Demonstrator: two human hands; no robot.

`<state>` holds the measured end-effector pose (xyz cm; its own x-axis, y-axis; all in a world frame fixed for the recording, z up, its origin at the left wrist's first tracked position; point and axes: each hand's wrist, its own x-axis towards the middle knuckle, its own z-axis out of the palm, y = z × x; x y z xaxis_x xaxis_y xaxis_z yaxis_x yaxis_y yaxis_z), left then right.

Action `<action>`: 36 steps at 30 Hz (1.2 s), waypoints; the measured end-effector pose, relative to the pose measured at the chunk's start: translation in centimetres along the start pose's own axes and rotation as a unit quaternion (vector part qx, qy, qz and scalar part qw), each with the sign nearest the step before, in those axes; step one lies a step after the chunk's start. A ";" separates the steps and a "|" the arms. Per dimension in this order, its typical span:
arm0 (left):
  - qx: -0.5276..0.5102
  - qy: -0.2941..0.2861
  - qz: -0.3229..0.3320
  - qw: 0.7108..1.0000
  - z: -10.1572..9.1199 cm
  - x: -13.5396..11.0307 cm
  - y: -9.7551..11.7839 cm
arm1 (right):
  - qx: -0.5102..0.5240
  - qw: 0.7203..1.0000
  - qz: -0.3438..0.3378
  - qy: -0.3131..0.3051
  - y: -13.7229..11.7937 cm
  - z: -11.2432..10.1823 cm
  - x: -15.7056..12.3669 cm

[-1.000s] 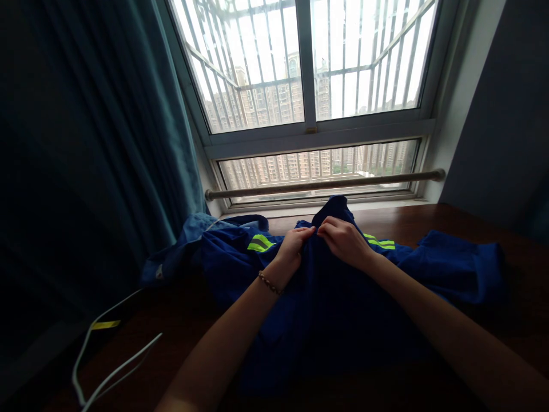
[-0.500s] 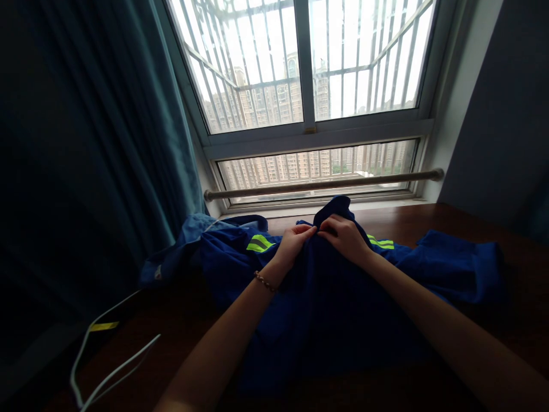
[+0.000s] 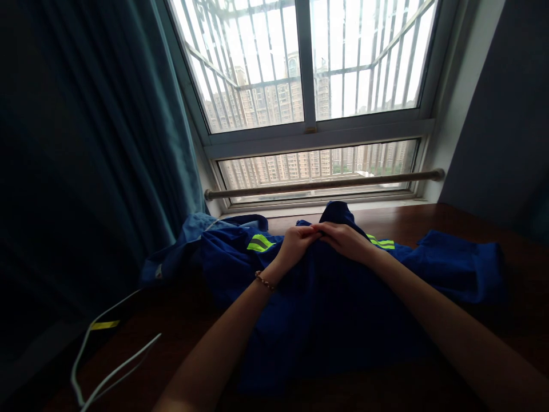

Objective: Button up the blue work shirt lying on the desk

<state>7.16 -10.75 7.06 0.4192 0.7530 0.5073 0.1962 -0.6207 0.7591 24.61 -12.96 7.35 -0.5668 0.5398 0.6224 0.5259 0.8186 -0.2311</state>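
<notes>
A dark blue work jacket (image 3: 360,309) with yellow-green reflective strips lies spread on the brown wooden surface (image 3: 398,217). Its collar (image 3: 338,212) stands up just beyond my hands. My left hand (image 3: 298,241) pinches the jacket's front edge below the collar, a beaded bracelet on its wrist. Against its fingertips, my right hand (image 3: 345,239) is closed on the same edge from the other side. Whatever small part lies between the fingertips is hidden. One sleeve (image 3: 463,266) stretches out to the right.
Left of the jacket, a lighter blue cloth (image 3: 193,229) lies bunched near the curtain (image 3: 171,143). White cables (image 3: 118,366) with a yellow tag (image 3: 105,325) run along the lower left. A horizontal rail (image 3: 326,185) crosses in front of the barred window (image 3: 309,68).
My right hand has turned flatter and its fingers have come in against my left fingertips. The collar has sunk slightly; my left hand has barely moved.
</notes>
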 end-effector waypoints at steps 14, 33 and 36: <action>0.014 0.013 -0.053 0.998 0.1 0.3 0.0 | -0.160 0.980 0.119 0.024 0.3 0.4 -0.3; 0.098 -0.023 -0.018 0.995 -2.4 0.8 -0.8 | -0.090 0.887 0.229 0.392 -1.1 -6.1 0.1; 0.243 0.107 0.001 0.964 -3.8 0.8 -0.6 | -0.072 0.899 0.222 0.372 -2.0 -5.6 0.4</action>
<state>4.04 -8.94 8.58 0.2384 0.7468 0.6209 0.6093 -0.6128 0.5031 26.86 -15.45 12.21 0.2712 0.4829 0.8326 0.7027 0.4918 -0.5141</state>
